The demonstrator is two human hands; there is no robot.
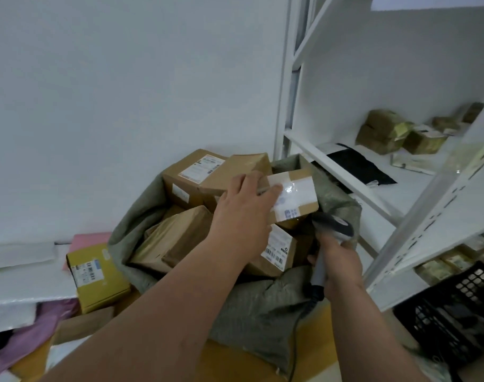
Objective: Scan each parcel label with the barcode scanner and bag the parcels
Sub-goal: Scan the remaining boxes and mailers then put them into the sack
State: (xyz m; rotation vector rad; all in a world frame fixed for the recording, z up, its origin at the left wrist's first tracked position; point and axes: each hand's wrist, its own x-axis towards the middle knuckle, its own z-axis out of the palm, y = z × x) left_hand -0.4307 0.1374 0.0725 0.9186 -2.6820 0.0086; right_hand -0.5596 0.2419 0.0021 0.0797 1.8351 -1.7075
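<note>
A grey-green woven bag point(265, 307) stands open on the floor, holding several brown cardboard parcels. My left hand point(243, 213) grips a small brown parcel point(296, 194) by its left end, holding it over the bag's mouth with its white label facing up. My right hand point(340, 263) holds the grey barcode scanner point(333, 230) by its handle, just below and right of that parcel. The scanner's head sits close under the parcel's lower right corner, and its black cable drops down over the bag. Another parcel with a barcode label point(276, 250) lies in the bag beneath my left hand.
A yellow box with a barcode label point(97, 274) and pink and white mailers point(22, 340) lie on the floor at the left. White shelving point(353, 186) at the right carries more parcels and a black mailer point(362, 166). A black plastic crate point(453, 310) stands at the lower right.
</note>
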